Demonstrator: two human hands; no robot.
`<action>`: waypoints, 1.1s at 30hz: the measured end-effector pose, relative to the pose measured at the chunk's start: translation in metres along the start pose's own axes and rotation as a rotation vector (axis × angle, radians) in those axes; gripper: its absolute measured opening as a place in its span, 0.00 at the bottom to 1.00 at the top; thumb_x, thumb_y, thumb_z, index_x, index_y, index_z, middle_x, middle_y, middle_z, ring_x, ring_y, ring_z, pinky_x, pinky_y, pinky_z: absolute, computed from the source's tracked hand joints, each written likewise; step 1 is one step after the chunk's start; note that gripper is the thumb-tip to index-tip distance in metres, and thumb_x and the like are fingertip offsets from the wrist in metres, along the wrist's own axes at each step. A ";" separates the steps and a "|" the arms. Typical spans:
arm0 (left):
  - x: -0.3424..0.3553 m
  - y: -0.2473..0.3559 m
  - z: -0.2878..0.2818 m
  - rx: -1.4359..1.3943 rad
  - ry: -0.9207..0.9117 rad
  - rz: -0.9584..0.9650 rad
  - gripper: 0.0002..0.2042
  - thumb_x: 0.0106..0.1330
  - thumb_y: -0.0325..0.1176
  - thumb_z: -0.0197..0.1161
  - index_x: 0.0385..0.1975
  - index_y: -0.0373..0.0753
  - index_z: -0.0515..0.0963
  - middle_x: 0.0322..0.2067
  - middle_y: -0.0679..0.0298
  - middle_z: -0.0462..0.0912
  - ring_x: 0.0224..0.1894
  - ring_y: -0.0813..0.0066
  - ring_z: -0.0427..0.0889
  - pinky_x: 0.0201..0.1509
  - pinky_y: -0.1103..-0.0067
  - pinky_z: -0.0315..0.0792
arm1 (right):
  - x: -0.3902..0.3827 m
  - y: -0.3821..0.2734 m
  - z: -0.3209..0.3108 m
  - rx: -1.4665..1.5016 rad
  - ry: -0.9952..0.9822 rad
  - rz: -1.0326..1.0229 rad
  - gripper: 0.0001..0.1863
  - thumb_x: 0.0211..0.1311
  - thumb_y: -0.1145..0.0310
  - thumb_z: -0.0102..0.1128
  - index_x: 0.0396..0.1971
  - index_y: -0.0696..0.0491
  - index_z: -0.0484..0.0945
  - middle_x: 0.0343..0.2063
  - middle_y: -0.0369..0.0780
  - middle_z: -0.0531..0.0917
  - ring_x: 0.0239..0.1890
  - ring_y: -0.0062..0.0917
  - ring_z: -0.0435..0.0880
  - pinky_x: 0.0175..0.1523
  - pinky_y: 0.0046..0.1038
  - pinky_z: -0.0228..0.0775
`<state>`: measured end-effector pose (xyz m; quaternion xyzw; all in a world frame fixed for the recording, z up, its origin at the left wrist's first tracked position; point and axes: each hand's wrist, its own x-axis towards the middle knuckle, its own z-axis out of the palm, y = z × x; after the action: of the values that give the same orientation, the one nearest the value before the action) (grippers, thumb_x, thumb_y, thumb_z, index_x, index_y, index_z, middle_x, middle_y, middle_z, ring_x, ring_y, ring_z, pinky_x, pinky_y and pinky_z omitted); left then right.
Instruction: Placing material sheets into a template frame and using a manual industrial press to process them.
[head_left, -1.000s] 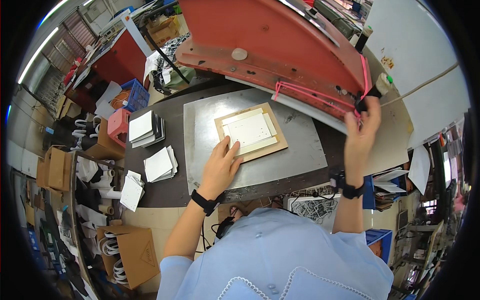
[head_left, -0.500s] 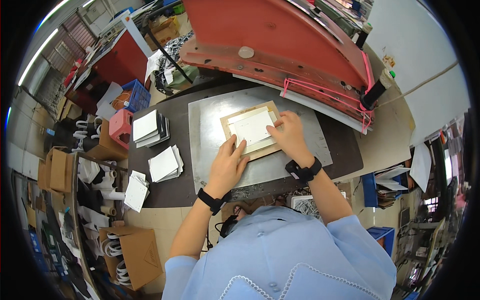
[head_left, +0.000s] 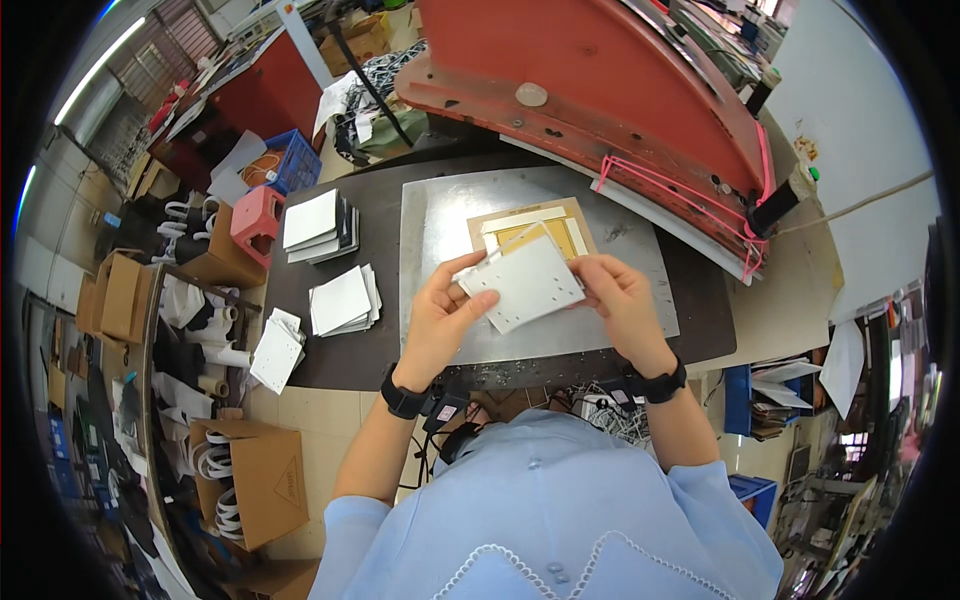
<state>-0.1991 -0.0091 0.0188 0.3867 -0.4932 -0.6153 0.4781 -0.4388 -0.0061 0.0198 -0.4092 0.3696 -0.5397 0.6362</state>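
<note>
A white sheet (head_left: 536, 284) with small holes along its edges is held up and tilted between my hands. My left hand (head_left: 440, 318) grips its left side, thumb on top. At its right corner, the closed fingers of my right hand (head_left: 628, 306) pinch the edge. Behind the sheet, a tan board (head_left: 482, 230) with cream strips around a yellow middle lies on the metal plate (head_left: 424, 215); the raised sheet covers its front part. On the left of the dark table stand a stack of white and dark sheets (head_left: 312, 222), a fanned white stack (head_left: 340, 302) and a pile of holed sheets (head_left: 276, 352).
A large red machine head (head_left: 580, 80) with pink cord reaches over the far right of the dark table (head_left: 385, 360). To the left are a pink stool (head_left: 258, 222), a blue crate (head_left: 292, 162) and a cardboard box (head_left: 262, 490). A blue bin (head_left: 738, 400) stands at right.
The white sheet has come up off the tan board into my hands, uncovering the yellow middle. Both hands have drawn closer to me, and the view has shifted slightly.
</note>
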 end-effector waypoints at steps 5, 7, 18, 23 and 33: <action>-0.032 0.007 -0.008 -0.104 -0.130 -0.082 0.24 0.63 0.23 0.65 0.59 0.33 0.69 0.44 0.56 0.84 0.46 0.78 0.82 0.53 0.81 0.74 | -0.009 0.013 -0.014 -0.079 0.084 0.041 0.13 0.68 0.71 0.57 0.47 0.63 0.77 0.38 0.46 0.85 0.38 0.25 0.86 0.43 0.21 0.78; -0.041 0.007 -0.015 -0.195 -0.096 -0.069 0.17 0.65 0.23 0.63 0.53 0.34 0.72 0.42 0.58 0.85 0.45 0.77 0.83 0.52 0.78 0.76 | -0.014 0.010 -0.008 -0.129 0.105 0.025 0.13 0.69 0.71 0.56 0.48 0.63 0.77 0.37 0.47 0.85 0.38 0.24 0.86 0.43 0.21 0.78; -0.080 0.025 -0.089 -0.336 0.227 0.047 0.08 0.69 0.23 0.57 0.46 0.38 0.74 0.44 0.63 0.82 0.45 0.77 0.82 0.50 0.78 0.76 | -0.020 0.011 -0.015 -0.363 0.156 -0.071 0.10 0.69 0.74 0.55 0.45 0.62 0.77 0.35 0.44 0.86 0.33 0.23 0.85 0.39 0.22 0.78; -0.115 0.040 -0.199 0.072 0.585 0.137 0.16 0.71 0.28 0.57 0.57 0.33 0.70 0.44 0.61 0.83 0.44 0.82 0.81 0.48 0.84 0.74 | -0.074 -0.037 -0.068 -0.642 0.065 0.152 0.08 0.65 0.75 0.57 0.41 0.61 0.79 0.31 0.41 0.84 0.32 0.20 0.83 0.38 0.19 0.75; -0.103 0.017 -0.230 1.204 0.542 0.211 0.23 0.58 0.29 0.69 0.53 0.33 0.73 0.58 0.52 0.74 0.61 0.57 0.72 0.64 0.71 0.64 | -0.147 -0.059 -0.125 -1.262 0.124 0.395 0.16 0.57 0.71 0.61 0.46 0.60 0.80 0.30 0.41 0.85 0.26 0.22 0.81 0.35 0.24 0.72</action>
<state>0.0473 0.0357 -0.0132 0.6769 -0.6479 -0.0637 0.3435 -0.5965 0.1188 0.0298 -0.5961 0.7186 -0.1154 0.3390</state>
